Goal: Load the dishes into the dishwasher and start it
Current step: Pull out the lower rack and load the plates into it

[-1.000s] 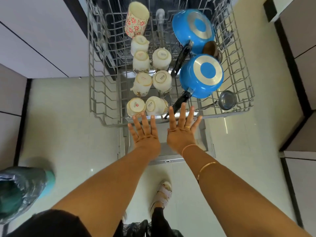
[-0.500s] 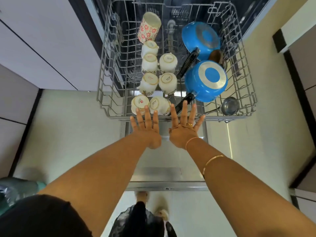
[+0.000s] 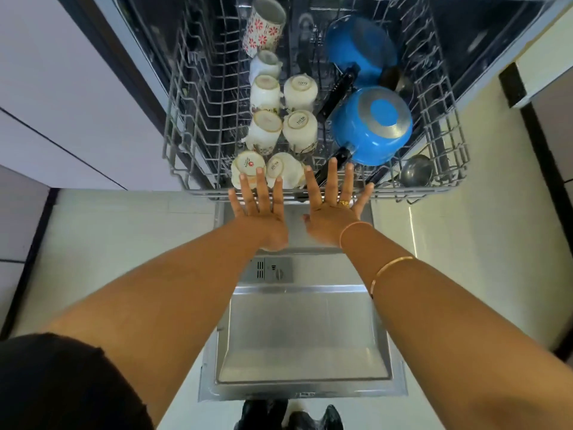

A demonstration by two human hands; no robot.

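Note:
The grey wire dishwasher rack (image 3: pixel 192 144) stands partly slid into the machine. It holds several upturned white cups (image 3: pixel 299 127), a floral mug (image 3: pixel 263 26), two blue pans (image 3: pixel 373 127) with black handles and a steel ladle (image 3: pixel 415 170). My left hand (image 3: pixel 259 209) and my right hand (image 3: pixel 333 206) are side by side at the rack's front rail, fingers straight and spread, pressing against it. Neither hand holds anything. Below my forearms lies the open steel dishwasher door (image 3: pixel 304 333).
White cabinet fronts (image 3: pixel 62 97) run along the left, and a dark-edged cabinet (image 3: pixel 545 88) stands at the right. Pale floor tiles (image 3: pixel 117 243) flank the door on both sides. Dark footwear (image 3: pixel 288 417) shows at the bottom edge.
The rack has slid further into the dishwasher with both flat hands following its front rail. More of the open door is now exposed beneath my arms.

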